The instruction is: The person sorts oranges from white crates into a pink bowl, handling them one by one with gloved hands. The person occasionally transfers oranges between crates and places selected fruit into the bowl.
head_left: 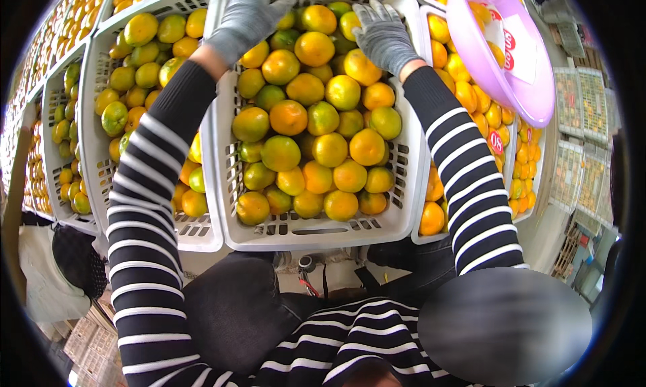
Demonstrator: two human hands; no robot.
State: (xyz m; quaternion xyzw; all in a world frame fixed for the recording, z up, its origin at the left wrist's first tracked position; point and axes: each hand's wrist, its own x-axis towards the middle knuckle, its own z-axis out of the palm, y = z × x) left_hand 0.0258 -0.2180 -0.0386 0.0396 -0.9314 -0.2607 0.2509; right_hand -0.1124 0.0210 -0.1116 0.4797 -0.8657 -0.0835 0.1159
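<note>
A white plastic crate (316,240) full of green-orange mandarins (288,117) stands in front of me. My left hand (250,18), in a grey glove, is over the crate's far left corner. It is blurred, with its thumb stretched out toward the fruit and its fingertips partly beyond the upper edge of the picture. My right hand (385,36), also gloved in grey, lies over the mandarins at the far right, palm down with the fingers spread. I see no fruit gripped in either hand; what lies under the right palm is hidden.
Another crate (91,111) of mandarins adjoins on the left, with more crates beyond. On the right, a pink-purple basin (538,94) holding a white sheet and red stickers rests on crates of orange fruit (465,94). Stacked crates (580,98) stand farther right.
</note>
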